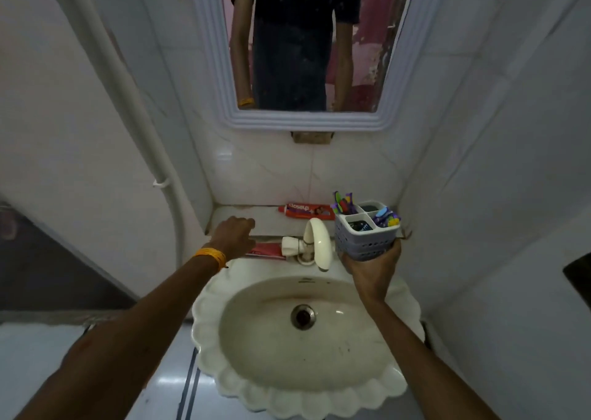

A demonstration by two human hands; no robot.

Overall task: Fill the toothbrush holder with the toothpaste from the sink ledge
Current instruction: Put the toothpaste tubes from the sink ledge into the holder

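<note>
Cream tap [315, 239] sits between hands, partly covering near red toothpaste tube [267, 249]. Left hand [232, 238] over tube end, grip unclear. Second tube [307, 211] lies on back ledge [230, 213]. Right hand [372, 267] wraps grey toothbrush holder [366, 232], held above scalloped sink [204, 307]. White tiles, mirror [300, 48] above.

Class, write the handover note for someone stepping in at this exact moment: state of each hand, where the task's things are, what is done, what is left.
Left hand: reaching over the near toothpaste tube, which lies on the sink ledge beside the tap; whether the fingers have closed on it is hidden.
Right hand: holds the toothbrush holder from below, raised to the right of the tap.
A second toothpaste tube lies at the back by the wall.
Done: holder picked up; it holds brushes but no toothpaste.
Left: put both tubes into the holder.
</note>
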